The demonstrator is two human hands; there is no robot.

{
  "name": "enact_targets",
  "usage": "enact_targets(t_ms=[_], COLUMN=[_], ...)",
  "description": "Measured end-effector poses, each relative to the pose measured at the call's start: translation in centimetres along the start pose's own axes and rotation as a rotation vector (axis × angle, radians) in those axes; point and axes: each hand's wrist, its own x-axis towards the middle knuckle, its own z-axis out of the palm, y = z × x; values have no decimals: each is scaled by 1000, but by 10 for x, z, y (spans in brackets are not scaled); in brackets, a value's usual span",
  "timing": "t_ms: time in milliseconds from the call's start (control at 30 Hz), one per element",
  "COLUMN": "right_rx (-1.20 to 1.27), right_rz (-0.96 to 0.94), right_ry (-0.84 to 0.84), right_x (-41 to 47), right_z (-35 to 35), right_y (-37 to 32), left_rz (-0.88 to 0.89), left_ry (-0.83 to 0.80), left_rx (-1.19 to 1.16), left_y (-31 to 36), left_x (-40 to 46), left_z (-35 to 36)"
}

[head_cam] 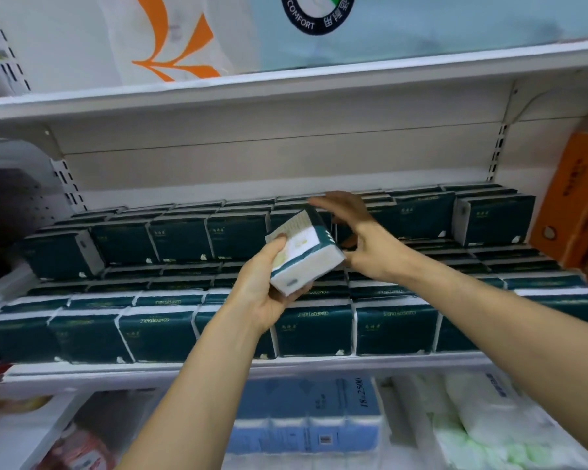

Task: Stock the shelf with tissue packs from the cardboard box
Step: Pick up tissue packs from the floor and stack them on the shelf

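My left hand (265, 290) grasps a tissue pack (306, 252) from below, tilted, above the shelf (286, 364) rows of dark green packs (394, 327). My right hand (357, 232), grip released, fingers spread, touches the pack's right edge.

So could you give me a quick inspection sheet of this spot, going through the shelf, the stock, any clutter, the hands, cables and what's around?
Surface: white shelf, stocked along its length.
Job's things: dark green tissue packs in rows, a higher row at the back; one tissue pack in hand, tilted, above them. Cardboard box not in view.
Clutter: nothing seen.
Hands: left hand grips the tilted pack from below; right hand is by the pack's far end, fingers spread; contact unclear.
Cables: nothing seen.
Surroundings: orange boxes at right; blue pack and white packs on the shelf below; large bags above.
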Motion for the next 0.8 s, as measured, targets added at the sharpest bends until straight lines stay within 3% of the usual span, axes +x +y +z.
enact_targets(t_ms=[267, 400, 800], right_rx=[237, 432, 509], right_rz=[51, 274, 397], right_ry=[-55, -35, 10], right_x=[-1, -12, -32], right_z=[8, 10, 0], right_y=[-51, -59, -67], left_rz=[-35, 57, 93], left_ry=[-33, 58, -129], left_rx=[-47, -14, 99], left_y=[13, 16, -3], left_x=[-32, -37, -43], left_z=[-32, -54, -42])
